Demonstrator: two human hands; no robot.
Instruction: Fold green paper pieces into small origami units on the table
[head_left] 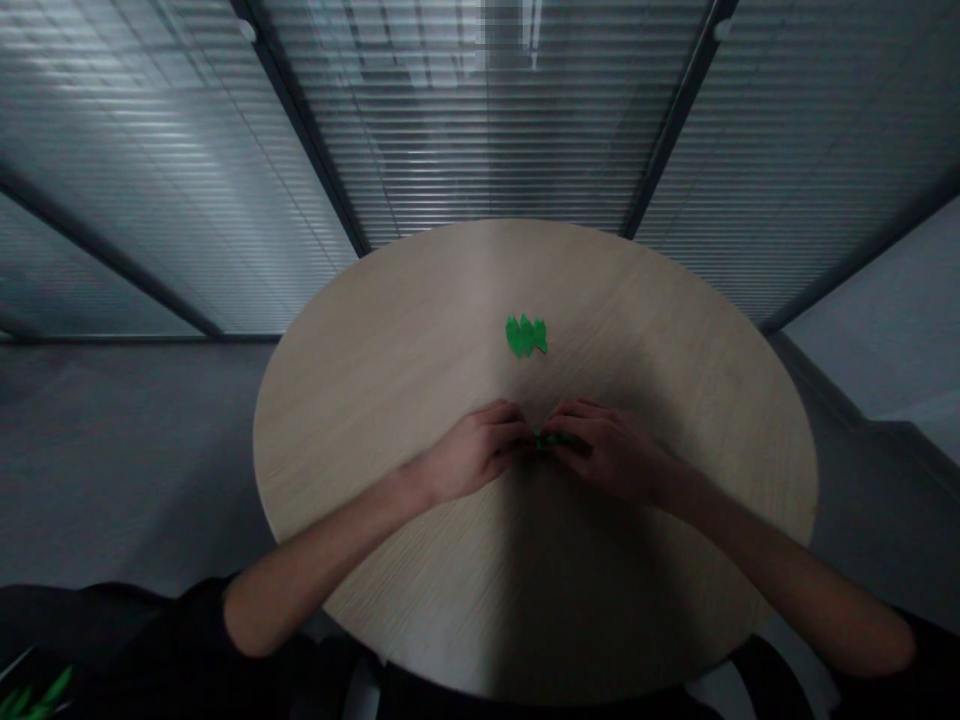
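Over the middle of the round table, my left hand and my right hand meet fingertip to fingertip. Both are closed in a pinch on a small green leaf-like piece. Part of this piece shows in the gap and under my right fingers; the rest is hidden. Just beyond my hands, a few bright green leaf-shaped pieces with pointed ends lie flat side by side, touching or overlapping. Neither hand touches them.
The round light-wood table has its far edge close to glass panels with blinds. At the lower left, green leaf-like strips show beside my dark sleeve. My shadow falls across the near part of the tabletop.
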